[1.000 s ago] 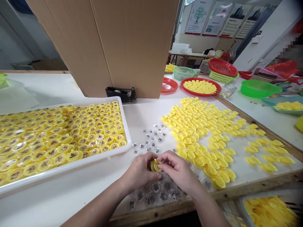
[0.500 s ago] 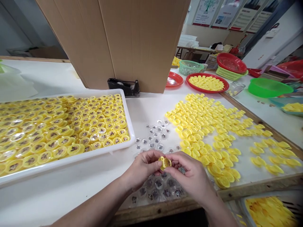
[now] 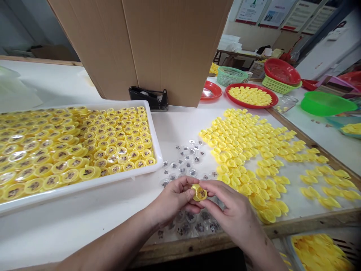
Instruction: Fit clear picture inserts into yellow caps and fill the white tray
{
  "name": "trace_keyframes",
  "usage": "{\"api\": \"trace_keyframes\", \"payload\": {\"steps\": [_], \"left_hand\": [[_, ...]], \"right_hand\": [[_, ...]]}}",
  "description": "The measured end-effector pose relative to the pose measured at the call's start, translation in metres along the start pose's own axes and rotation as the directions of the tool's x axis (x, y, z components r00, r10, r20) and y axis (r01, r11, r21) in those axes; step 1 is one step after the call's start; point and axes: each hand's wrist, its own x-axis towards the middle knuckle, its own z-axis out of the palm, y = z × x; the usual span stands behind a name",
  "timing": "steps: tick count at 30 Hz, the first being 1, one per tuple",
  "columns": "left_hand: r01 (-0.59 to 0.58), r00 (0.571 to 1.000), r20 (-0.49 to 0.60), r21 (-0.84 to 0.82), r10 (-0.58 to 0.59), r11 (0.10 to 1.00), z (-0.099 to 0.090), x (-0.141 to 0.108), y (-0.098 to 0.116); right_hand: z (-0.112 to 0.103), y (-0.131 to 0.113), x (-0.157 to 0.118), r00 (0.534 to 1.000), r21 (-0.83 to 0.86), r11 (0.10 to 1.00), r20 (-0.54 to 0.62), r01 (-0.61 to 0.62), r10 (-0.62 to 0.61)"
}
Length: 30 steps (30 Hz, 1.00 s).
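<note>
Between my two hands, near the table's front edge, is a small round yellow piece [image 3: 200, 193] with a dark printed picture facing up. My left hand [image 3: 176, 197] pinches its left side between thumb and fingers. The fingertips of my right hand [image 3: 225, 201] grip its right side. Clear round discs with dark prints [image 3: 192, 172] lie on the table around and beneath my hands. To the right spread many plain yellow pieces [image 3: 235, 150]. At the left, a white tray [image 3: 158, 150] holds rows of yellow pieces with printed tops.
A tall cardboard sheet [image 3: 141, 49] stands behind a black tape dispenser [image 3: 148, 98]. Back right are a red plate of yellow pieces [image 3: 228, 95], stacked red and green baskets [image 3: 279, 83] and a green basin [image 3: 324, 104]. A wooden strip [image 3: 313, 145] edges the table.
The yellow piece has turned so that its printed face shows more fully. My right fingers have shifted along its upper edge. The view has tilted slightly.
</note>
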Motion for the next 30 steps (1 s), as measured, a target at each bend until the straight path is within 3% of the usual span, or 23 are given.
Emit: {"api": "trace_keyframes", "payload": {"steps": [6, 11, 14, 19, 30], "left_hand": [[-0.137, 0.989, -0.031, 0.169, 0.144, 0.976, 0.003, -0.002, -0.004], [-0.132, 0.991, -0.019, 0.117, 0.135, 0.984, 0.004, -0.003, -0.003], [-0.138, 0.990, 0.000, 0.079, 0.138, 0.987, 0.003, -0.002, -0.002], [-0.130, 0.991, -0.004, 0.092, 0.131, 0.987, 0.002, -0.002, -0.002], [-0.134, 0.990, -0.009, 0.177, 0.138, 0.975, 0.008, -0.008, 0.000]], "right_hand": [[0.004, -0.005, -0.001, 0.983, 0.082, 0.980, -0.008, -0.182, 0.184], [0.004, -0.011, 0.000, 0.973, 0.111, 0.968, -0.019, -0.225, 0.228], [0.005, -0.010, -0.002, 0.980, 0.057, 0.980, -0.052, -0.191, 0.194], [0.006, -0.010, -0.002, 0.996, -0.042, 0.999, -0.087, -0.033, 0.030], [0.010, -0.013, 0.001, 0.993, -0.126, 0.992, -0.115, 0.002, -0.017]]}}
